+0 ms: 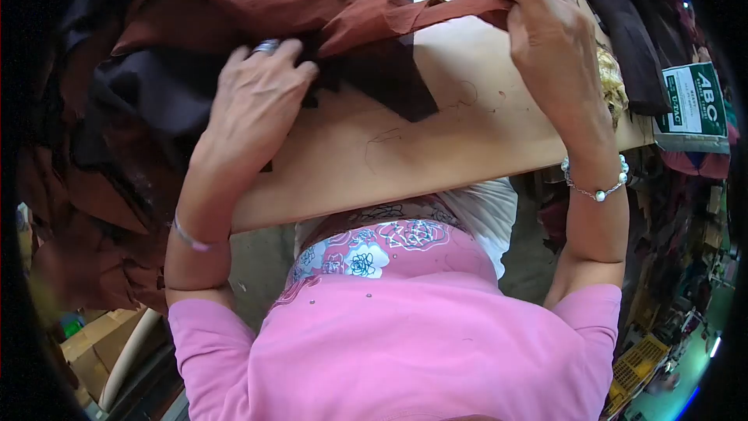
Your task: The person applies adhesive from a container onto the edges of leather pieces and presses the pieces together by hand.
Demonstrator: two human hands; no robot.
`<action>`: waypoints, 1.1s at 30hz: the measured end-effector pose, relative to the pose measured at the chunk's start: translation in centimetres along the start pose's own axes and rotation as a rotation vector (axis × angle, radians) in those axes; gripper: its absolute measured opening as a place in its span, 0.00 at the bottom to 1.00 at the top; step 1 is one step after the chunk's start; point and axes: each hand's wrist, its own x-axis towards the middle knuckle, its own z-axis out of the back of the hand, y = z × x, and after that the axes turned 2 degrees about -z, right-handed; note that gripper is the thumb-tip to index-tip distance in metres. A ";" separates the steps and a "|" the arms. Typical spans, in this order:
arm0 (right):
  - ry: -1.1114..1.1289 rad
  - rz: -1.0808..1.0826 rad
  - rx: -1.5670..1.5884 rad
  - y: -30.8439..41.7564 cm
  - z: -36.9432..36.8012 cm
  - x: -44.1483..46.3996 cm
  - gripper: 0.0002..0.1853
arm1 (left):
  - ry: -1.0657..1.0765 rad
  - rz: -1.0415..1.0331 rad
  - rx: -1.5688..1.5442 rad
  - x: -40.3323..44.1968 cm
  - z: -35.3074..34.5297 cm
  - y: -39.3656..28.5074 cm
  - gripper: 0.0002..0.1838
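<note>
Reddish-brown cloth (257,0) spreads over the far side of a tan board (467,121). My right hand (545,39), at the upper right, pinches a narrow strip of this cloth, which stretches leftward to the larger piece. My left hand (261,94) rests on black cloth (160,94) just below the reddish-brown piece, its fingers bent and pressed down, the fingertips partly hidden. A dark flap of cloth (389,82) lies on the board between my hands.
A green and white ABC packet (693,105) sits at the board's right end, near rolled dark cloth (635,39). Brown cloth pieces (93,234) hang at the left. Below are a cardboard box (101,343) at left and a yellow crate (639,366) at right.
</note>
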 end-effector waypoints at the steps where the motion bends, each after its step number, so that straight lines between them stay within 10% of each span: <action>1: -0.017 0.046 -0.003 -0.2 -0.2 0.3 0.39 | 0.059 0.043 0.036 -0.1 1.5 -0.4 0.12; 8: 0.076 0.067 -0.042 -1.0 1.3 -0.5 0.37 | -0.784 -0.124 -0.735 4.4 0.4 -5.1 0.18; 19: 0.226 -0.109 -0.074 -5.2 3.8 0.2 0.35 | -0.485 0.174 -1.239 4.8 -2.8 0.9 0.12; 23: 0.200 -0.126 -0.071 -5.3 4.0 0.6 0.35 | -1.003 0.088 -0.603 6.1 -1.6 -1.0 0.19; 27: 0.118 -0.144 -0.060 -5.0 4.8 1.9 0.34 | -0.850 0.015 -0.831 6.3 -0.8 -3.8 0.15; 33: -0.137 -0.041 -0.070 -1.3 4.2 5.4 0.33 | -0.788 0.091 -0.196 4.9 -3.7 1.3 0.20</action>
